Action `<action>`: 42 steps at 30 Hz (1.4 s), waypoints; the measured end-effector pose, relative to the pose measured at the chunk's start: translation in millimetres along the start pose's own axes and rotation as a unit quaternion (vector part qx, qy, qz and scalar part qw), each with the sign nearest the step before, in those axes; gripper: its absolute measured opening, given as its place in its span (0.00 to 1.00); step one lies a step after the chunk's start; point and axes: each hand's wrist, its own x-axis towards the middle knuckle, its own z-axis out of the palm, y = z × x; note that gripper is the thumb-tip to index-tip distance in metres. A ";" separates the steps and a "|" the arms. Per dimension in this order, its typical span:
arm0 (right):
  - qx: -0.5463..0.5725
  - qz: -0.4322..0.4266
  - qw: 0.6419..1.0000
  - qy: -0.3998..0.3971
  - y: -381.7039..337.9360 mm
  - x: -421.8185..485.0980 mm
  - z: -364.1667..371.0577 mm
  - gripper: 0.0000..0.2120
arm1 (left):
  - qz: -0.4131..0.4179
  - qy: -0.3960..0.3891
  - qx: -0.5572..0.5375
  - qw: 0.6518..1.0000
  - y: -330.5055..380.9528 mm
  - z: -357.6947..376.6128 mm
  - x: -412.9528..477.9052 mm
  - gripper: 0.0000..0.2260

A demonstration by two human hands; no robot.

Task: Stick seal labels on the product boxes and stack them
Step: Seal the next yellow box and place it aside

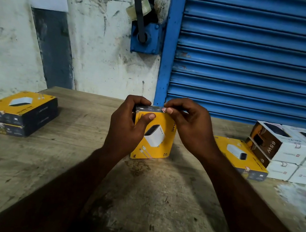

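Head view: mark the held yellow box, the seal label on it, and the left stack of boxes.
held yellow box [155, 136], head view, its printed front face.
seal label [164, 109], head view, the tab at the box's top edge.
left stack of boxes [19, 101], head view, top box's yellow face.

Beside the worn, stained wooden table — glossy yellow cardboard boxes; behind it, ribbed painted-metal shutter — scuffed.
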 end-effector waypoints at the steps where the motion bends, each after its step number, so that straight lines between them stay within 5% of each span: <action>1: -0.016 -0.012 1.000 -0.001 0.9 -0.4 0.6 0.07 | 0.001 0.000 0.000 1.000 0.4 -0.1 0.0 0.13; 10: -0.102 -0.049 0.993 -0.024 3.3 0.5 0.6 0.11 | 0.007 -0.004 -0.015 1.000 2.3 0.4 0.8 0.16; 23: -0.170 -0.095 0.981 -0.011 -1.6 -1.3 1.4 0.03 | 0.003 -0.003 -0.014 1.000 1.7 0.4 0.7 0.16; 33: -0.168 -0.086 0.981 -0.042 1.1 -1.4 0.4 0.15 | -0.002 -0.001 -0.020 1.000 2.0 0.1 0.2 0.16; 42: -0.090 -0.038 0.995 -0.024 0.0 0.0 -1.6 0.03 | -0.005 -0.002 -0.024 1.000 1.9 0.7 0.6 0.17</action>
